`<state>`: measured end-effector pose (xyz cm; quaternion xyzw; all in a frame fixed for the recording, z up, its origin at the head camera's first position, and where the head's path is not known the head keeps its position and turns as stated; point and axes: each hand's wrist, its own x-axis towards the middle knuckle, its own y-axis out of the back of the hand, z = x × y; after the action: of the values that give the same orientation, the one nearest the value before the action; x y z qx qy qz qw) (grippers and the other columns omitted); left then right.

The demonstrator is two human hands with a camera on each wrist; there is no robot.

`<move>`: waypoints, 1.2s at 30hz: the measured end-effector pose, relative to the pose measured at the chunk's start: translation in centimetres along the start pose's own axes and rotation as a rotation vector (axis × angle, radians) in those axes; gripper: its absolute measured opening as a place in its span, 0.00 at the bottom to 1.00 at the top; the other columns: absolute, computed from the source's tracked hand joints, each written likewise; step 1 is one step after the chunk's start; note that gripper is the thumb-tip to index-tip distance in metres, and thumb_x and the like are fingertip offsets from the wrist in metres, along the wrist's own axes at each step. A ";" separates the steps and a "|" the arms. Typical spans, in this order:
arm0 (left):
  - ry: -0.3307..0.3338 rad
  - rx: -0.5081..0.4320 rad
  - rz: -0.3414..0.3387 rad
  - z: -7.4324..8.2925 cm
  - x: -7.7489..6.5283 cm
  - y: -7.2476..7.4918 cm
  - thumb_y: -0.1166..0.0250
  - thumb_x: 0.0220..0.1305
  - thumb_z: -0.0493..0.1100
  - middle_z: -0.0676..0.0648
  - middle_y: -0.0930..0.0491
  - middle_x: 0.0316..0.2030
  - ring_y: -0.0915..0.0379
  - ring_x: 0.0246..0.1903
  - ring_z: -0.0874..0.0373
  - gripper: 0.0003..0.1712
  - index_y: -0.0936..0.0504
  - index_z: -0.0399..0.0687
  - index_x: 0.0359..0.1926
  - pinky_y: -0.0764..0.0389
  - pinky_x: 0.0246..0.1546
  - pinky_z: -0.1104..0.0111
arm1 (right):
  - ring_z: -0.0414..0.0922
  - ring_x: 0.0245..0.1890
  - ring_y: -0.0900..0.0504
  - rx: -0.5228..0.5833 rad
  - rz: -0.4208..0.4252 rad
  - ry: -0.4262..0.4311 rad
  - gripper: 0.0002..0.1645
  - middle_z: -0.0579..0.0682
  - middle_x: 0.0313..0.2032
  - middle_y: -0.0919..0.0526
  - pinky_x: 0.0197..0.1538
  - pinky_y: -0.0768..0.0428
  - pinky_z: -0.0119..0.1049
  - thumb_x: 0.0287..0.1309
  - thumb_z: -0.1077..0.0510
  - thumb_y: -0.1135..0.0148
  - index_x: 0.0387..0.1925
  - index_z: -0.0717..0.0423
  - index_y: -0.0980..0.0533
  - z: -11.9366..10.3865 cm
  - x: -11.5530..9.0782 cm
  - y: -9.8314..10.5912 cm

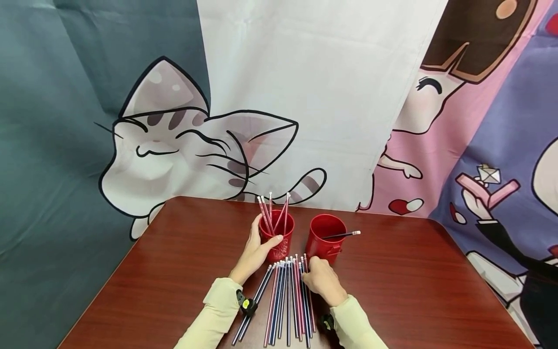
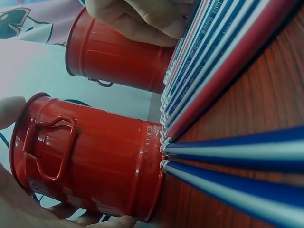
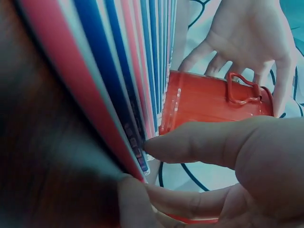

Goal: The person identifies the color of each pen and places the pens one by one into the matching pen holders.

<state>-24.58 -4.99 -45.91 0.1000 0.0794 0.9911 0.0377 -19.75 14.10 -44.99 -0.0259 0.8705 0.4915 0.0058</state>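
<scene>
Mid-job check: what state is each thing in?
Left red cup: upright, holding several pink pencils
Right red cup: upright, one dark pencil leaning out
Loose pencils: lying on table, blue and pink mixed
Left hand: gripping left red cup
Right hand: touching loose pencils; pinch unclear

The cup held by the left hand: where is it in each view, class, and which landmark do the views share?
Head: cup just below centre.
Left wrist: cup at lower left.
Right wrist: cup at upper right, under the left hand.
Shared landmark: the row of pencils, ending near the cup's base.
</scene>
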 end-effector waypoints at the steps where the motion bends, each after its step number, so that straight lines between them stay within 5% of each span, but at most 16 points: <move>1: -0.003 0.001 0.000 0.0 0.0 0.0 0.35 0.53 0.54 0.51 0.44 0.64 0.46 0.62 0.52 0.48 0.54 0.61 0.69 0.39 0.60 0.49 | 0.44 0.13 0.37 -0.012 -0.003 -0.004 0.12 0.48 0.12 0.36 0.16 0.36 0.34 0.42 0.63 0.39 0.13 0.56 0.33 -0.1 0.1 0.0; 10: 0.003 -0.009 -0.007 1.1 -0.4 0.2 0.35 0.54 0.50 0.49 0.43 0.64 0.45 0.62 0.50 0.47 0.53 0.59 0.69 0.38 0.60 0.49 | 0.44 0.14 0.34 -0.092 -0.049 0.015 0.09 0.50 0.14 0.32 0.17 0.35 0.35 0.38 0.68 0.42 0.14 0.55 0.32 -0.7 0.2 0.1; 21: 0.003 -0.007 -0.055 3.8 -1.6 0.7 0.38 0.58 0.45 0.40 0.46 0.66 0.47 0.63 0.42 0.46 0.55 0.52 0.70 0.38 0.59 0.48 | 0.44 0.08 0.29 0.044 -0.096 -0.057 0.10 0.52 0.14 0.30 0.12 0.28 0.34 0.39 0.67 0.38 0.15 0.58 0.31 -0.5 0.0 0.3; 27: 0.005 -0.017 -0.050 3.4 -1.4 0.6 0.37 0.57 0.45 0.40 0.46 0.65 0.47 0.63 0.43 0.47 0.55 0.51 0.70 0.39 0.59 0.46 | 0.44 0.09 0.28 0.109 -0.116 -0.070 0.12 0.51 0.12 0.32 0.13 0.25 0.35 0.38 0.69 0.42 0.12 0.56 0.35 0.1 0.1 0.2; 32: 0.000 0.007 -0.013 1.2 -0.5 0.3 0.35 0.55 0.50 0.47 0.43 0.65 0.44 0.62 0.49 0.48 0.54 0.58 0.70 0.37 0.59 0.49 | 0.42 0.07 0.28 0.146 -0.121 -0.047 0.15 0.48 0.09 0.32 0.14 0.25 0.33 0.39 0.69 0.43 0.07 0.55 0.34 0.4 0.0 0.5; 36: 0.004 0.014 -0.017 1.0 -0.5 0.4 0.36 0.55 0.50 0.47 0.43 0.65 0.44 0.62 0.48 0.47 0.54 0.58 0.70 0.37 0.59 0.48 | 0.42 0.10 0.25 0.213 -0.121 -0.037 0.08 0.51 0.15 0.29 0.16 0.23 0.34 0.42 0.69 0.41 0.15 0.60 0.29 0.5 0.0 1.2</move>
<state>-23.89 -5.27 -44.93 0.0975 0.0875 0.9903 0.0452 -19.84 15.20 -44.20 -0.0687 0.9143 0.3954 0.0542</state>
